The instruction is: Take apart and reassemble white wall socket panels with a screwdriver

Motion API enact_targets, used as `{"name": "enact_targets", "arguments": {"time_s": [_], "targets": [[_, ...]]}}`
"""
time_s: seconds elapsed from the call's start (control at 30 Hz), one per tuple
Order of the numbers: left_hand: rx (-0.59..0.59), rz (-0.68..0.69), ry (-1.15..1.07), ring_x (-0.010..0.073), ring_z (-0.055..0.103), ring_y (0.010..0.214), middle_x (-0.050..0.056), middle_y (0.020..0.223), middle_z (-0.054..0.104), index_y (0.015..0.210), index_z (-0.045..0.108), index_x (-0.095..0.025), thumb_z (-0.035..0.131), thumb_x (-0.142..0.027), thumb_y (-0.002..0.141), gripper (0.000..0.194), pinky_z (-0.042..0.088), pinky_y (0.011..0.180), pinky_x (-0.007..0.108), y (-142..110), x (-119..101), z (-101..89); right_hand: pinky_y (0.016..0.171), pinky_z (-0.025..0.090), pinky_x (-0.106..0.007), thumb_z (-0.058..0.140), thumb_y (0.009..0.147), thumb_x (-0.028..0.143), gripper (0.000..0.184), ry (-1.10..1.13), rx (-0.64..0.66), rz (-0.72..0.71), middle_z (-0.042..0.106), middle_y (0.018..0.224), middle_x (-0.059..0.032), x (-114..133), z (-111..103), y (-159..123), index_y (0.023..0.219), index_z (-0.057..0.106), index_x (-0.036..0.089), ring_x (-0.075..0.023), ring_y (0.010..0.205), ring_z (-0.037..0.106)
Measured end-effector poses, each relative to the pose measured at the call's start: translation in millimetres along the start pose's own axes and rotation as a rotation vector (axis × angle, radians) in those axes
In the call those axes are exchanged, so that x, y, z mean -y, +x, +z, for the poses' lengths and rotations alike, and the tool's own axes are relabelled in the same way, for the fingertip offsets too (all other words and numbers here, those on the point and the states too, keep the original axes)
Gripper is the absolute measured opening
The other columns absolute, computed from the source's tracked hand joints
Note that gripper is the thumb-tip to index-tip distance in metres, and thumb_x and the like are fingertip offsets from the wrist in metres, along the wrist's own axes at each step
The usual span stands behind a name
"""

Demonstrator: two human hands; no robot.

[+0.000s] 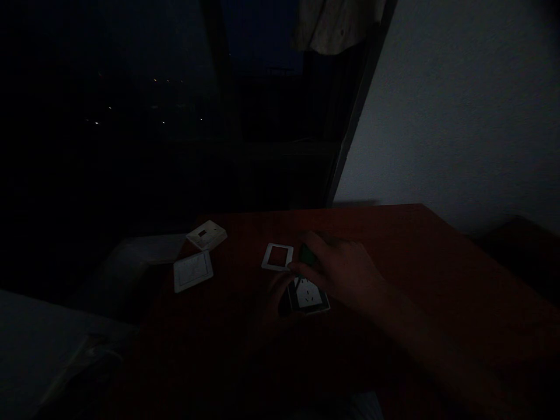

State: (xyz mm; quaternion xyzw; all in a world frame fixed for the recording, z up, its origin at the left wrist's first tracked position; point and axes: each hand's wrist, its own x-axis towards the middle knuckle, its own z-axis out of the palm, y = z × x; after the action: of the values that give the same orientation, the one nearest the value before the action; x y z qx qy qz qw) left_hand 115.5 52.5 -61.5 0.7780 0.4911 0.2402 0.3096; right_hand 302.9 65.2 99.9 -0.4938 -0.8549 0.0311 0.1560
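Note:
A wall socket [310, 293] with a white slotted face and a dark surround lies on the reddish table. My left hand [276, 296], very dim, curls around the socket's left side with its fingers on the edge. Above the socket, my right hand [339, 262] is closed around a green handle [307, 255], which looks like a screwdriver's. A thin dark line under that hand, perhaps its shaft, meets the top left of the socket face. Just beyond the hands lies a white square frame [266, 257] with an open middle.
On the table's [371, 224] left side lie a white plate [192, 272] and a pale box-like back piece [214, 234] with a rectangular hole. Behind the table is a dark window with a hanging cloth [339, 26]. A pale wall [459, 116] rises at the right. Light is very low.

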Motion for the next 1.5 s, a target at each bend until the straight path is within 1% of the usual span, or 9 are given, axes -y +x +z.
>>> {"name": "enact_targets", "arguments": {"time_s": [0.13,0.37,0.53,0.7,0.77,0.93,1.2,1.37,1.5], "targets": [[-0.015,0.015,-0.005,0.0308,0.037,0.133,0.010,0.147,0.037,0.141,0.038,-0.024,0.068,-0.047,0.077,0.074,0.035,0.108,0.048,0.8,-0.5,0.0,0.072,0.048,-0.030,0.048,0.087,0.021,0.046,0.173,-0.007,-0.080,0.061,0.120,-0.0100,0.5,0.6,-0.2,0.132,0.040,0.019,-0.0200,0.093,0.063],[-0.030,0.017,0.021,0.0313,0.038,0.132,0.009,0.146,0.038,0.139,0.040,-0.025,0.070,-0.041,0.075,0.072,0.036,0.107,0.048,1.1,-1.6,-0.6,0.063,0.047,-0.033,0.042,0.093,0.037,0.040,-0.005,-0.010,0.031,0.065,0.110,-0.0108,5.0,2.8,2.5,0.130,0.045,0.021,-0.0235,0.082,0.065],[-0.037,0.035,0.026,0.0307,0.039,0.132,0.010,0.146,0.038,0.139,0.040,-0.023,0.067,-0.050,0.077,0.073,0.036,0.107,0.046,0.7,2.6,1.3,0.075,0.049,-0.033,0.044,0.089,0.021,0.053,0.151,-0.021,-0.118,0.056,0.129,-0.0118,6.0,5.1,1.6,0.140,0.031,0.020,-0.0217,0.099,0.062],[-0.032,0.010,0.048,0.0321,0.035,0.134,0.010,0.149,0.034,0.139,0.040,-0.023,0.068,-0.049,0.076,0.074,0.034,0.109,0.048,0.3,0.4,0.6,0.059,0.045,-0.030,0.040,0.094,0.043,0.036,-0.067,-0.030,0.049,0.066,0.106,-0.0096,10.6,6.3,3.5,0.123,0.048,0.023,-0.0225,0.079,0.066],[-0.023,0.008,0.027,0.0314,0.036,0.134,0.011,0.149,0.034,0.139,0.040,-0.022,0.068,-0.049,0.076,0.074,0.035,0.108,0.046,0.5,-0.9,0.3,0.060,0.045,-0.030,0.041,0.094,0.040,0.033,-0.047,-0.029,0.064,0.066,0.104,-0.0095,11.7,5.7,3.6,0.120,0.049,0.022,-0.0225,0.080,0.066],[-0.038,0.040,-0.016,0.0294,0.039,0.131,0.010,0.146,0.038,0.139,0.040,-0.023,0.068,-0.050,0.076,0.073,0.037,0.107,0.043,1.3,1.6,1.5,0.071,0.048,-0.031,0.044,0.090,0.022,0.039,0.123,-0.022,-0.003,0.059,0.121,-0.0105,12.0,7.3,1.4,0.129,0.039,0.019,-0.0212,0.093,0.063],[-0.019,0.035,-0.001,0.0305,0.036,0.133,0.009,0.147,0.036,0.139,0.039,-0.026,0.068,-0.049,0.076,0.073,0.034,0.109,0.046,1.2,6.1,1.6,0.054,0.041,-0.027,0.046,0.093,0.036,0.030,-0.071,-0.040,0.066,0.064,0.105,-0.0102,7.7,15.1,5.2,0.118,0.048,0.021,-0.0206,0.073,0.065],[-0.022,0.026,-0.003,0.0305,0.037,0.133,0.008,0.149,0.034,0.140,0.039,-0.027,0.069,-0.050,0.075,0.075,0.034,0.109,0.046,1.0,5.8,2.0,0.063,0.047,-0.030,0.044,0.091,0.026,0.027,0.106,-0.084,0.036,0.060,0.111,-0.0106,1.7,20.3,0.3,0.118,0.046,0.020,-0.0201,0.081,0.063],[-0.035,0.038,-0.007,0.0295,0.038,0.133,0.007,0.148,0.036,0.141,0.038,-0.027,0.068,-0.048,0.076,0.074,0.034,0.109,0.044,1.2,6.7,3.7,0.077,0.049,-0.033,0.047,0.084,0.015,0.042,0.321,-0.087,-0.064,0.056,0.119,-0.0100,-0.9,20.2,-4.5,0.125,0.042,0.020,-0.0194,0.094,0.061]]}}
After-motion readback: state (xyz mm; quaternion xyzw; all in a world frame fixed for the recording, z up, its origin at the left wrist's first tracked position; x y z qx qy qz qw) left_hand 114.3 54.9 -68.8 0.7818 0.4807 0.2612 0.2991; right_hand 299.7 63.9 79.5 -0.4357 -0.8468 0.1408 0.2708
